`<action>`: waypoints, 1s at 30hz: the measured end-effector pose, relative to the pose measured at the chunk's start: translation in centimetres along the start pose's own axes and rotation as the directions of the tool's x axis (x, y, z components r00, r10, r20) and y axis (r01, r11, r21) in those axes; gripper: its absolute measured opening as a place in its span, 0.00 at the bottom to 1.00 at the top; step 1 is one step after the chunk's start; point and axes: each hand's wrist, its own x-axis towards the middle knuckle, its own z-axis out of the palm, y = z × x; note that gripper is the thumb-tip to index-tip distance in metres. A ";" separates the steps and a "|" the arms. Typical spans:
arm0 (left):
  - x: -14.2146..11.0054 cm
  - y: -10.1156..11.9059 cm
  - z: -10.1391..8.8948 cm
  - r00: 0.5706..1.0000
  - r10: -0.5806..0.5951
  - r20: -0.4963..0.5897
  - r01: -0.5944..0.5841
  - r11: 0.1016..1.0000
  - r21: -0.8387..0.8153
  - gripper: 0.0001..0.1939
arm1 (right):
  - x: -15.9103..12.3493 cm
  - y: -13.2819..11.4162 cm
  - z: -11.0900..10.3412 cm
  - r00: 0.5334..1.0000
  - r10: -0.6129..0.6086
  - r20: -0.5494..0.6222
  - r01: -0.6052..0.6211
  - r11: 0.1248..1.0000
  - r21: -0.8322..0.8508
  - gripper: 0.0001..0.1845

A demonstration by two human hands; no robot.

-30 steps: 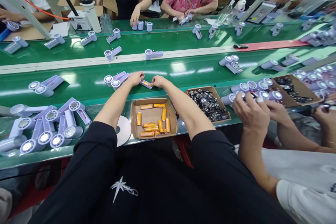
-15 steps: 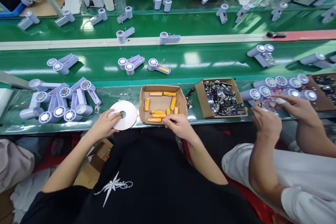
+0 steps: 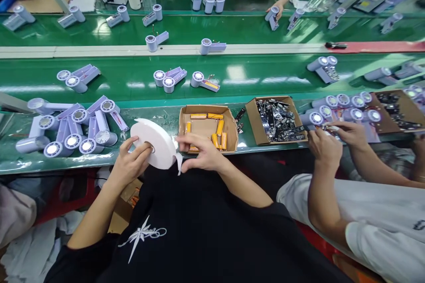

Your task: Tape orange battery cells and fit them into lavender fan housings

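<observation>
My left hand [image 3: 133, 161] grips a roll of white tape [image 3: 156, 143] with its fingers in the core hole, holding it tilted above the table's near edge. A short loose tape end [image 3: 179, 162] hangs from the roll's right side. Close to that end is my right hand [image 3: 204, 154], its thumb and fingers spread apart; whether a fingertip touches the tape I cannot tell. Behind my right hand stands a cardboard box [image 3: 202, 109] with several orange cylindrical batteries [image 3: 219, 127], partly hidden by the hand.
Lilac fan housings [image 3: 81, 126] lie clustered at left. A box of black circuit boards [image 3: 280, 119] stands right of the battery box. Beside it a co-worker's hands [image 3: 327, 143] handle small parts. More housings sit on the green conveyor belt [image 3: 129, 70]; people work across it.
My left hand has lifted and tilted the tape roll. My right hand has left the batteries and moved left to the roll's edge, its fingers now spread.
</observation>
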 end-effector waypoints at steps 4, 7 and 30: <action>0.2 -0.4 0.5 0.993 -0.096 -0.068 0.094 0.995 -0.025 0.34 | -1.1 -1.1 0.0 0.981 -0.143 0.133 0.153 0.986 -0.072 0.05; -0.1 -0.6 0.5 0.965 -0.194 -0.178 0.201 0.979 0.018 0.36 | -2.1 -1.1 -0.1 0.975 -0.144 0.170 0.157 0.986 -0.062 0.07; 1.0 0.6 1.4 0.980 -0.156 -0.125 0.157 0.988 -0.005 0.30 | -0.8 -1.7 -0.8 0.955 -0.297 -0.010 0.297 0.955 -0.002 0.06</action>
